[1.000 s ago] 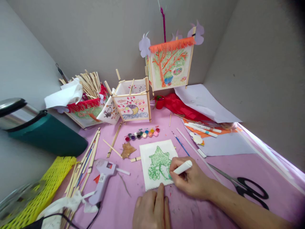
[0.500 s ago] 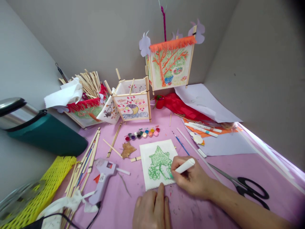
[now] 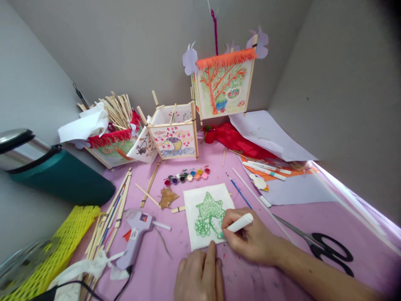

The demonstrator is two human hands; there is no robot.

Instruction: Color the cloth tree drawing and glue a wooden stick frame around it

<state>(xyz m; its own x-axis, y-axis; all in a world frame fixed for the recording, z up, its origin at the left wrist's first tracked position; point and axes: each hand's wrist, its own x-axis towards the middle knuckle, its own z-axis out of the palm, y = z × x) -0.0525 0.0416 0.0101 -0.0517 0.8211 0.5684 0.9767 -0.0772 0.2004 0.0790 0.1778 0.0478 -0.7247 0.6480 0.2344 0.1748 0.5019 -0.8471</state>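
My right hand (image 3: 247, 234) grips a white marker (image 3: 240, 222), its green tip down on a white square sheet (image 3: 191, 200) near the lower right corner. Green leaf-shaped and rounded marks (image 3: 210, 207) cover much of that sheet. Flat on the table, my left hand (image 3: 200, 276) has its fingers stretched out, one fingertip touching the sheet's bottom edge. A dry brown leaf (image 3: 168, 197) lies just left of the sheet, close to a short wooden stick (image 3: 178, 209). To the right rests a thin blue paintbrush (image 3: 238, 190).
Black-handled scissors (image 3: 326, 246) lie at right. On the left are a purple glue gun (image 3: 134, 238), bundled sticks (image 3: 120, 205) and a green bottle (image 3: 59, 175). Paint pots (image 3: 189, 177), a stick-framed lantern (image 3: 174, 142) and a hanging lantern (image 3: 225, 85) are behind the sheet.
My right hand and the marker have shifted slightly left and down over the sheet. My left hand stays in place.
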